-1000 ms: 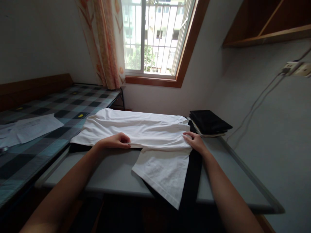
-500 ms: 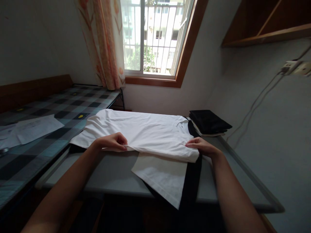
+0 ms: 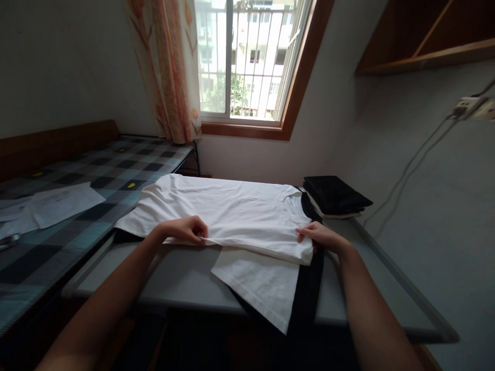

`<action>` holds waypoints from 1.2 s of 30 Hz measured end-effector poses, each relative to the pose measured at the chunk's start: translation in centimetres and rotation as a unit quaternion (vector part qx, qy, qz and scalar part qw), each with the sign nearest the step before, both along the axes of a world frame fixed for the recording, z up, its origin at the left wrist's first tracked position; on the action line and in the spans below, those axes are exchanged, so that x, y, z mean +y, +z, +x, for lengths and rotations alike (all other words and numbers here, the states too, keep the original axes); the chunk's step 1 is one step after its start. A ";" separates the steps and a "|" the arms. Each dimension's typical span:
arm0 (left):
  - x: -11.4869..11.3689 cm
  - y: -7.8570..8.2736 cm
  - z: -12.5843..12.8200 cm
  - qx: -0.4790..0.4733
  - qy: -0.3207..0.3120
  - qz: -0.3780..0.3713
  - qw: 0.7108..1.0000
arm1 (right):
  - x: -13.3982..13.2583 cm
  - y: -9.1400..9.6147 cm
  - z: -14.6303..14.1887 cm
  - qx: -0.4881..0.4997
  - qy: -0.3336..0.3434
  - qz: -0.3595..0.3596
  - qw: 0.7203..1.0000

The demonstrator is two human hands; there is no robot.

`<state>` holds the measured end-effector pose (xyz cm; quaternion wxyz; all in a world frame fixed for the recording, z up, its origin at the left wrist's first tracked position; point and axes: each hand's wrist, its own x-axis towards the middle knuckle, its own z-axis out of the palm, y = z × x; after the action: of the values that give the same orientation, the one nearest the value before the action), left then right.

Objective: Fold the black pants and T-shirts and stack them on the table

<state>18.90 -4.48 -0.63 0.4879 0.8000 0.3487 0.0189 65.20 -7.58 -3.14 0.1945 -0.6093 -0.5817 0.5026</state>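
A white T-shirt [image 3: 232,211] lies spread across a grey table [image 3: 181,275], one sleeve hanging toward the front edge. My left hand [image 3: 185,230] is closed in a pinch on the shirt's near folded edge at the left. My right hand [image 3: 319,235] grips the same edge at the right, fingers curled on the cloth. A black garment [image 3: 307,288] lies under the shirt and drapes over the table's front.
A stack of folded dark clothes [image 3: 334,195] sits at the table's far right corner. A bed with a checked cover [image 3: 77,190] and white papers [image 3: 46,206] adjoins the table on the left. A window [image 3: 247,56] and curtain [image 3: 170,67] are behind; a wall is close on the right.
Both hands lifted the shirt's near edge and drew it back toward me, unfolding the fold so the body lies over the sleeve. The view shifted slightly.
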 end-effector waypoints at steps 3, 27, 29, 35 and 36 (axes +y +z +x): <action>-1.1 -0.3 -0.1 0.030 0.011 0.054 0.998 | 0.0 0.0 -0.3 -0.028 -0.005 0.008 1.000; -4.8 -0.3 -17.5 0.230 0.309 0.406 0.829 | -5.6 2.2 -0.6 0.043 0.059 0.078 0.994; -5.2 -0.1 -18.4 0.233 0.334 0.387 0.827 | -5.5 1.9 -0.3 0.036 0.040 0.112 0.992; -6.0 0.1 -20.0 0.187 0.330 0.374 0.846 | -5.5 1.4 -0.1 0.124 -0.043 0.111 0.985; -6.1 0.1 -20.0 0.184 0.344 0.381 0.838 | -5.5 1.3 -0.2 0.132 -0.051 0.106 0.984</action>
<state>-1.14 -10.53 -0.57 0.0333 0.7403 0.6499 0.1688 64.99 -13.05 -1.86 0.3586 -0.5425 -0.5692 0.5030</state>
